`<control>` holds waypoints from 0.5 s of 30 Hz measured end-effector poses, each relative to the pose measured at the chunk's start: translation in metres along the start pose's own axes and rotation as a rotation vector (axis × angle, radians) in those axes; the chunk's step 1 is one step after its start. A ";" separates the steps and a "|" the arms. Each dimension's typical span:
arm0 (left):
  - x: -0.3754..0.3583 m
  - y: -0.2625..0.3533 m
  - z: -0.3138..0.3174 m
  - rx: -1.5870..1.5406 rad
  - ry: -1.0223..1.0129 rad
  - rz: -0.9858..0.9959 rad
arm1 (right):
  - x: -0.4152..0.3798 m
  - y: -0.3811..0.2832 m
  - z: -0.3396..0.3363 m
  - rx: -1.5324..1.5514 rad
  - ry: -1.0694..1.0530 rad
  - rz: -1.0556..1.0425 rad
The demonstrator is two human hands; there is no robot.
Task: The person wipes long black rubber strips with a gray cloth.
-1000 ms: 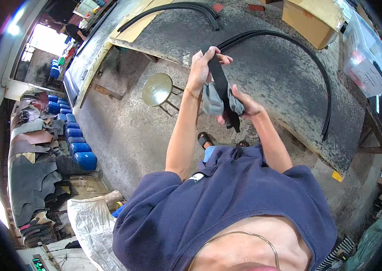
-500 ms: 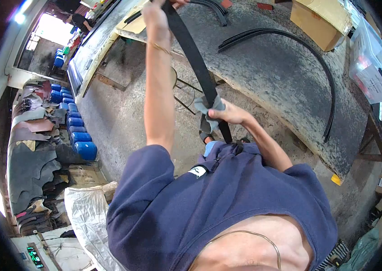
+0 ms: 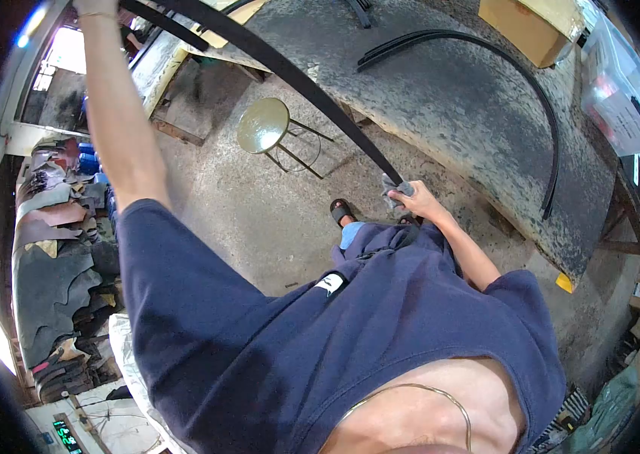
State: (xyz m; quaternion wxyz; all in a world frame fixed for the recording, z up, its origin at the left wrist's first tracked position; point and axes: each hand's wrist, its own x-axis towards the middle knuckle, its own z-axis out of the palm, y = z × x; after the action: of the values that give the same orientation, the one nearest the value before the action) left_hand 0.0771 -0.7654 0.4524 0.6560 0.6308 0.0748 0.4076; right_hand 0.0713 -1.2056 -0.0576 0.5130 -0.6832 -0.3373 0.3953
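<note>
A long black strap (image 3: 312, 87) runs diagonally from the top edge down to my right hand (image 3: 422, 200). That hand is closed round a grey cloth (image 3: 394, 189), which is wrapped about the strap near my waist. My left arm is stretched far to the upper left, and my left hand (image 3: 99, 6) is partly cut off by the top edge. A dark length of strap meets it there, its end hanging over the table corner; the fingers themselves are mostly out of sight.
Several curved black strips (image 3: 532, 83) lie on the worn dark table (image 3: 448, 113), beside a cardboard box (image 3: 528, 30) and a clear plastic bin (image 3: 619, 91). A round stool (image 3: 263, 125) stands on the floor. Hides (image 3: 55, 265) are heaped at left.
My left hand has swung up and left, drawing the strap out into a long slant. My right hand has shifted slightly right with the cloth. The stool has come into fuller view.
</note>
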 end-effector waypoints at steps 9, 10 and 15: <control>0.024 0.131 -0.074 0.082 0.037 0.175 | -0.167 0.213 -0.045 -0.161 0.236 0.688; 0.018 0.136 -0.070 0.082 0.044 0.200 | -0.170 0.220 -0.051 -0.100 0.249 0.803; -0.034 0.099 -0.015 -0.008 0.081 0.277 | -0.075 0.186 -0.070 -0.150 0.429 0.345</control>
State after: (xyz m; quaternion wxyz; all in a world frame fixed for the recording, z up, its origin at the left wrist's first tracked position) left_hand 0.0018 -0.7875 0.5234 0.5924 0.6155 0.0120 0.5196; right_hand 0.1095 -1.3465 -0.2118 0.4460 -0.8346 -0.1281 0.2970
